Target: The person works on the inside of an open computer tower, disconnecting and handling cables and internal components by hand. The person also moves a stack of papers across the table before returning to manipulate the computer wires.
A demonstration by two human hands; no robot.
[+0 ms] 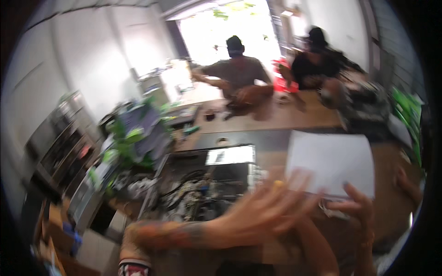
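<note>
My left hand [271,202] reaches across from the lower left on a tattooed forearm. Its fingers are stretched out, blurred by motion, over the near left corner of a white sheet of paper [329,161]. A small yellow spot shows by its fingers; I cannot make out what it is. My right hand [357,209] is raised at the sheet's near edge, its fingers apart. Close to its fingertips is a small pale thing, too blurred to name. Left of my hands lies an opened metal equipment case [207,184] with cables and parts inside and a white label.
Two people [241,73] sit across the brown table [299,108]. A green-handled tool [191,130] and a dark cup [209,115] stand on it. Leafy plants [129,138] and boxes [99,244] crowd the left. Another person's hand or arm [407,186] shows at the right edge.
</note>
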